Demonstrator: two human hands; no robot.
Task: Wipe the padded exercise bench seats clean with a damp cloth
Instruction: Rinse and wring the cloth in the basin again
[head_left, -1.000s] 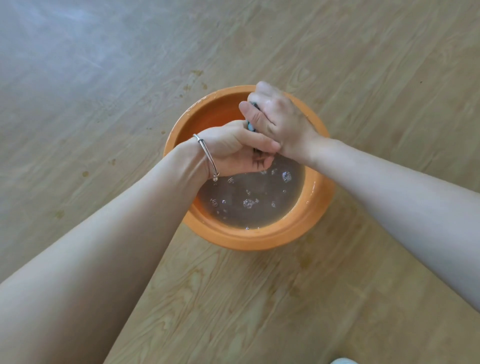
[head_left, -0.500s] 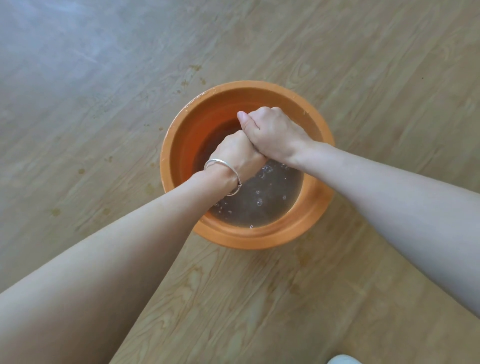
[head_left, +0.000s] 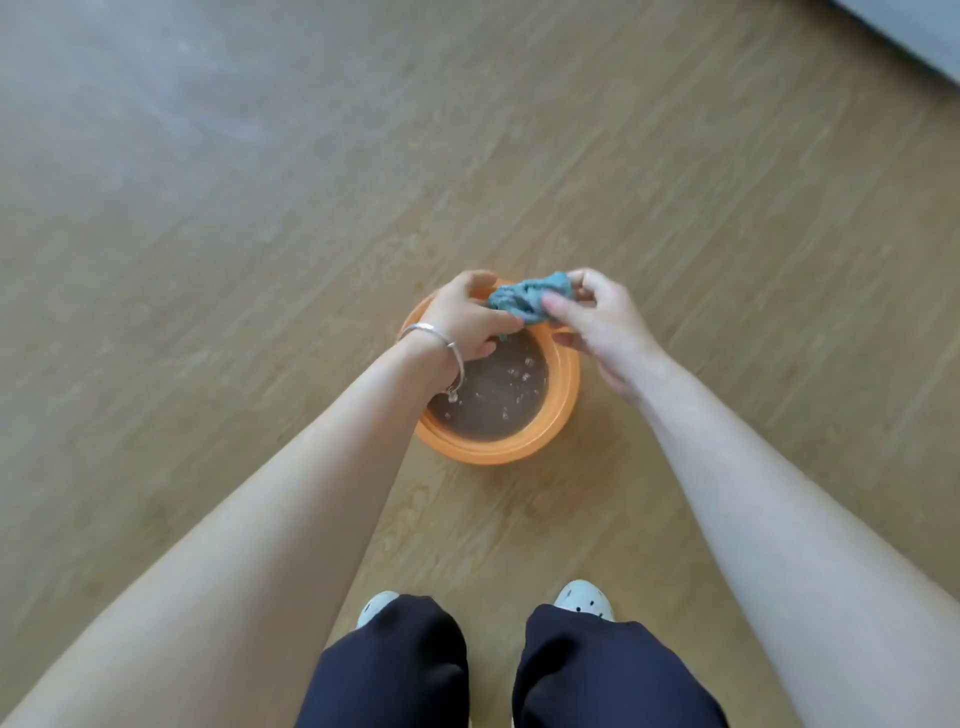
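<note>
Standing nearest are dark trouser legs (head_left: 389, 670) and pale shoes (head_left: 584, 597) on the wood floor (head_left: 208, 260). Beyond them sits an orange basin (head_left: 493, 452) of murky, bubbly water (head_left: 488, 405). Above its far rim, the left hand (head_left: 467, 317) and right hand (head_left: 602, 322) each grip an end of the crumpled blue cloth (head_left: 527, 299), fingers curled around it.

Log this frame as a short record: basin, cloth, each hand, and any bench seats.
basin: orange, on the wood floor, holds murky water with bubbles
cloth: blue-grey, crumpled, held above the basin's far rim
left hand: grips the cloth's left end; bracelet on wrist
right hand: pinches the cloth's right end
bench seats: none in view
</note>
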